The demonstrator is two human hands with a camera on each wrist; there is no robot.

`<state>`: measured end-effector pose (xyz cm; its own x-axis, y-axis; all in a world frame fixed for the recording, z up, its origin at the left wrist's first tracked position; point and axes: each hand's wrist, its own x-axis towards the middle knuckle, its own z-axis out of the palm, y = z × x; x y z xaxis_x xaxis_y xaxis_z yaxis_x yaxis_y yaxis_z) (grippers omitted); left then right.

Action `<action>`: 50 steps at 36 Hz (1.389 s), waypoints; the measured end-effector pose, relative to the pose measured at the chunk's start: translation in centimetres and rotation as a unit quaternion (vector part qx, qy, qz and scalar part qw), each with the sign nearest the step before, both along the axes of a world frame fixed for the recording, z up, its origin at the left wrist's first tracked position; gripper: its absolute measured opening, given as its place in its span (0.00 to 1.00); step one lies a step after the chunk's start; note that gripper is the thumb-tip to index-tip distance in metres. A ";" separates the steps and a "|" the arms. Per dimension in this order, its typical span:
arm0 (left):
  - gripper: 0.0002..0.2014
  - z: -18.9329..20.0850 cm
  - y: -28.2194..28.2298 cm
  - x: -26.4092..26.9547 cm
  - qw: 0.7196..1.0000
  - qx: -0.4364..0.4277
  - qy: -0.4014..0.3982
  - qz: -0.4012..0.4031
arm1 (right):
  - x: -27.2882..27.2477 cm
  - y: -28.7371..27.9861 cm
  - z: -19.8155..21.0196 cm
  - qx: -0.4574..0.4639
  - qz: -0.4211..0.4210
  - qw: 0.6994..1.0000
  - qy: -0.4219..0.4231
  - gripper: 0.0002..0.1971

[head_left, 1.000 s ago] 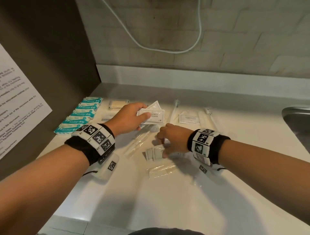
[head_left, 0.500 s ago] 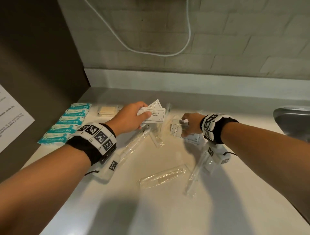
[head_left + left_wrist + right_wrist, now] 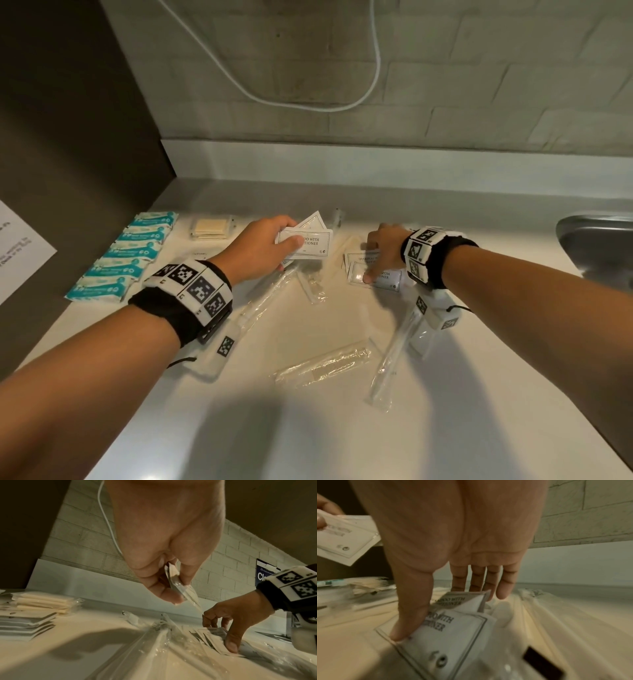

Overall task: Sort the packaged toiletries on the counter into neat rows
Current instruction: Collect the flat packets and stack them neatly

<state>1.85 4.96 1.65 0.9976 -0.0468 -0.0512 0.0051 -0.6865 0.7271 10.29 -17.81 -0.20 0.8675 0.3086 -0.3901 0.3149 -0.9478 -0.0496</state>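
My left hand point(image 3: 289, 233) hovers above the white counter point(image 3: 308, 428) and pinches a small fan of white shampoo sachets point(image 3: 308, 241) between thumb and fingers; the left wrist view shows them edge-on point(image 3: 178, 586). To the right, my right hand point(image 3: 376, 253) reaches down onto two overlapping shampoo sachets lying on the counter point(image 3: 383, 279). Its thumb point(image 3: 409, 626) presses the nearer sachet point(image 3: 453, 639), and its straight fingers point(image 3: 503, 588) touch the far edge of the other sachet point(image 3: 464, 599).
A row of teal packets point(image 3: 126, 260) lines the left side, with cream packets point(image 3: 209, 228) behind it. Clear-wrapped toothbrushes point(image 3: 322, 366) point(image 3: 390, 356) lie loose in the middle. A steel sink point(image 3: 596, 246) is at the right, a dark panel point(image 3: 68, 137) at the left.
My right hand has moved from the front middle of the counter to the sachets further back and right, and now presses on them. My left hand keeps holding its sachets.
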 end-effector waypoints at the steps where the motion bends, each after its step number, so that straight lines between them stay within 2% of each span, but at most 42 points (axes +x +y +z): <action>1: 0.09 0.0 0.0 -0.1 1.000 -0.001 0.001 0.000 | -0.1 0.0 -0.1 0.001 0.005 1.000 -0.001 0.35; 7: 0.08 -0.2 -0.3 -0.7 1.000 0.006 -0.004 -0.006 | -1.0 -0.1 -0.5 -0.002 0.017 1.000 -0.010 0.30; 12: 0.09 -0.1 -0.8 -1.0 1.000 0.019 -0.009 -0.011 | -1.6 0.1 -0.7 -0.001 -0.012 1.000 -0.006 0.33; 15: 0.10 0.0 -1.1 -1.0 1.000 0.021 -0.014 -0.014 | -1.9 0.3 -0.7 -0.012 -0.015 1.000 0.007 0.27; 19: 0.10 0.2 -1.2 -1.1 0.999 0.026 -0.021 -0.015 | -2.2 0.4 -0.8 -0.022 0.008 0.998 -0.050 0.25; 22: 0.11 0.2 -1.0 -1.4 0.999 0.025 -0.018 -0.016 | -2.9 0.3 -0.8 0.004 0.021 0.997 -0.069 0.24; 26: 0.12 0.0 -0.5 -1.9 1.000 0.013 -0.015 -0.010 | -4.1 -0.3 -0.5 0.071 0.031 0.995 -0.057 0.14; 31: 0.15 -0.7 -0.5 -3.3 0.999 -0.007 -0.022 -0.027 | -7.5 0.2 1.0 0.121 0.108 0.986 -0.028 0.14; 36: 0.11 -2.1 -1.7 -5.1 0.996 -0.027 0.029 -0.086 | -11.1 2.1 0.8 0.136 0.164 0.974 -0.080 0.14; 42: 0.11 -3.5 -1.9 -6.8 0.981 -0.123 0.121 -0.095 | -12.4 3.2 -1.3 0.179 0.120 0.974 -0.076 0.22; 46: 0.23 -4.0 -1.8 -7.4 0.979 -0.050 0.122 -0.154 | -12.6 3.2 -1.3 0.225 0.089 0.965 -0.099 0.28; 50: 0.22 -4.2 -2.4 -7.3 0.976 0.079 0.077 -0.186 | -13.1 3.3 -1.1 0.235 0.081 0.963 -0.106 0.34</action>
